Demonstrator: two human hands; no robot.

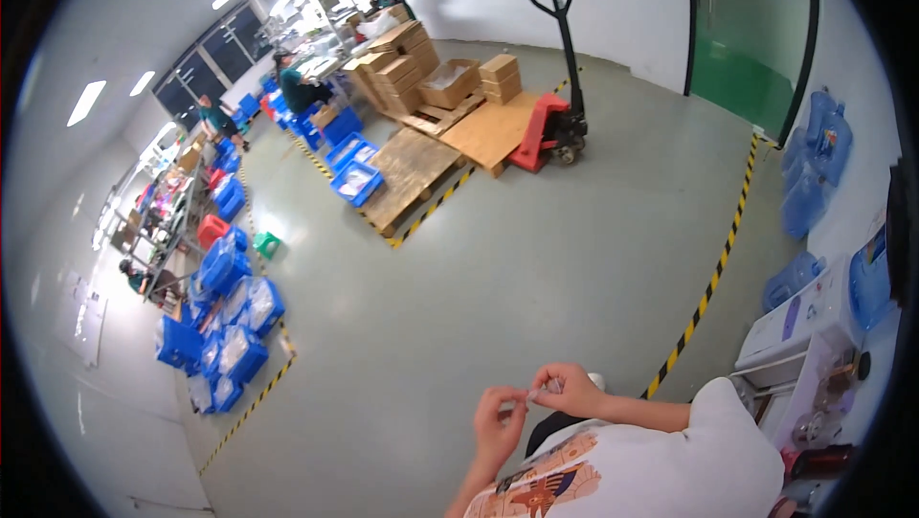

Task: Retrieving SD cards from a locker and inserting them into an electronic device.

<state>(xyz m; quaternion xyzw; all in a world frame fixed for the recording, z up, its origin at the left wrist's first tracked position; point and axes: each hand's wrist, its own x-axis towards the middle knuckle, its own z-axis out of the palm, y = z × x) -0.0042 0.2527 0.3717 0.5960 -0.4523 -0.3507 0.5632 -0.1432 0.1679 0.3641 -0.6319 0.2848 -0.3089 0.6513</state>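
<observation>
My left hand [498, 422] and my right hand [571, 391] meet in front of my body, fingertips almost touching. Both are closed in a pinch. A small, pale, see-through piece [533, 394] shows between the fingertips, too small to name. The left fingers curl, with thumb and forefinger pressed together. From the right side my other forearm reaches across, below a white short sleeve. Under the hands lies the grey floor [421, 365].
A red pallet jack [544, 135] stands by wooden pallets [412, 173] with cardboard boxes [397, 78]. Blue bins [244, 355] pile up at left. At right are a water dispenser [795, 326] and water bottles [814, 173]. Several people work at far benches. Black-and-yellow tape [713, 279] marks the floor.
</observation>
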